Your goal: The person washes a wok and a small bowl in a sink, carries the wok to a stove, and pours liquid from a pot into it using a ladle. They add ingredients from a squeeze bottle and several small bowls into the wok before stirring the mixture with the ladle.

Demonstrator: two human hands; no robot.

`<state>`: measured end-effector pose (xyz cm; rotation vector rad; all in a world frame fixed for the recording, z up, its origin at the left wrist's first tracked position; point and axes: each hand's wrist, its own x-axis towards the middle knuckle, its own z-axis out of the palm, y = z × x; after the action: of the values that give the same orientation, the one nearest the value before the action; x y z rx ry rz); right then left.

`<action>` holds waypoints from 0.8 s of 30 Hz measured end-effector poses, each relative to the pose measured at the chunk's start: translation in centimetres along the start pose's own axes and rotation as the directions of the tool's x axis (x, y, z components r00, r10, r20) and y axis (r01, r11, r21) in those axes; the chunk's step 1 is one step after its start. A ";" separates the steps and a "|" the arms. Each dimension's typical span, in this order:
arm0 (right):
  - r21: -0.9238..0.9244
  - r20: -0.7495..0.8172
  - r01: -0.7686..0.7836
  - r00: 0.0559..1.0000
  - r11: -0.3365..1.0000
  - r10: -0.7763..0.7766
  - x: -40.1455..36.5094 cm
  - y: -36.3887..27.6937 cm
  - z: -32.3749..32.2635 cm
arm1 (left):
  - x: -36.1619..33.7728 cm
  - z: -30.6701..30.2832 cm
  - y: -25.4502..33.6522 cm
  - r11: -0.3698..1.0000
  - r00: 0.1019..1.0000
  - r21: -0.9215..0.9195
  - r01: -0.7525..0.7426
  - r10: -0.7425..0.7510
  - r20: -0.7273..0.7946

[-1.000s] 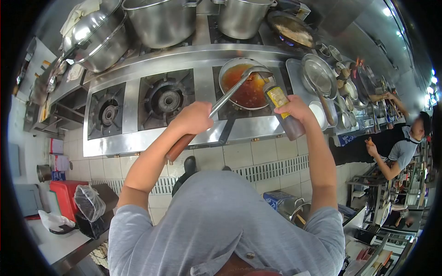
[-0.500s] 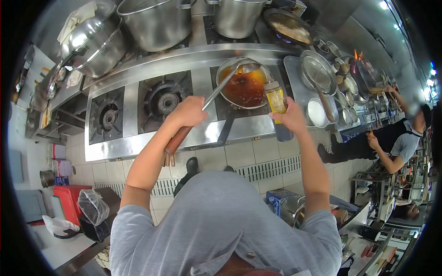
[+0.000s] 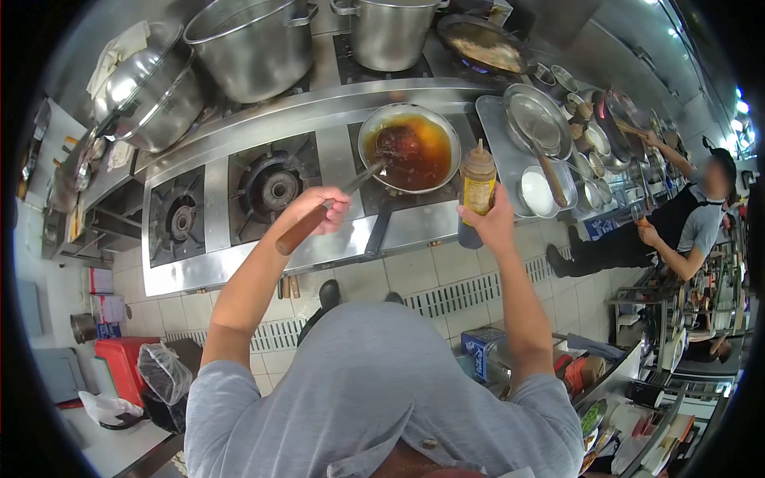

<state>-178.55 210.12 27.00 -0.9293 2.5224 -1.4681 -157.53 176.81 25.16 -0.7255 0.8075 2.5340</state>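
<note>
My left hand [image 3: 323,211] is closed round the wooden handle of a ladle [image 3: 301,231]. The ladle's head dips into the reddish-brown, oily sauce [image 3: 422,163] and is partly hidden by it. That sauce fills a frying pan [image 3: 448,178] on the right front burner, its dark handle pointing toward me. In my right hand [image 3: 492,219] is a squeeze bottle [image 3: 479,190] with a yellow label and dark contents. Its nozzle points up, just right of the pan and apart from it.
Two open burners [image 3: 275,189] lie left of the pan. Large stockpots [image 3: 255,52] stand behind, beside a lidded pot [image 3: 171,107]. At right, a metal tray [image 3: 494,119] bears a strainer [image 3: 540,119] and a white bowl [image 3: 538,191]. Another person [image 3: 677,231] works farther right.
The ladle's head has moved from the pan's far right side to its left part, into the sauce. The bottle has drawn back from the pan's right edge. The view has shifted slightly.
</note>
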 end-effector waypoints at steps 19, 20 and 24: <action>-0.109 0.116 -0.024 0.993 0.994 0.037 1.5 -0.9 -2.3 | -2.2 4.5 -1.1 0.648 0.897 0.756 -0.093 0.385 -0.220; -0.131 0.126 -0.017 0.991 0.991 0.034 1.8 -0.9 -2.4 | -2.6 4.7 -0.8 0.566 0.887 0.821 -0.078 0.415 -0.202; -0.261 0.295 -0.082 0.942 0.962 0.160 4.2 -0.4 -2.9 | -4.5 7.0 0.6 0.313 0.854 0.950 -0.012 0.497 -0.153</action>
<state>-182.83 209.95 29.79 -0.9319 2.5008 -0.9026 -156.72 179.79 32.92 -0.7201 2.4323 1.5446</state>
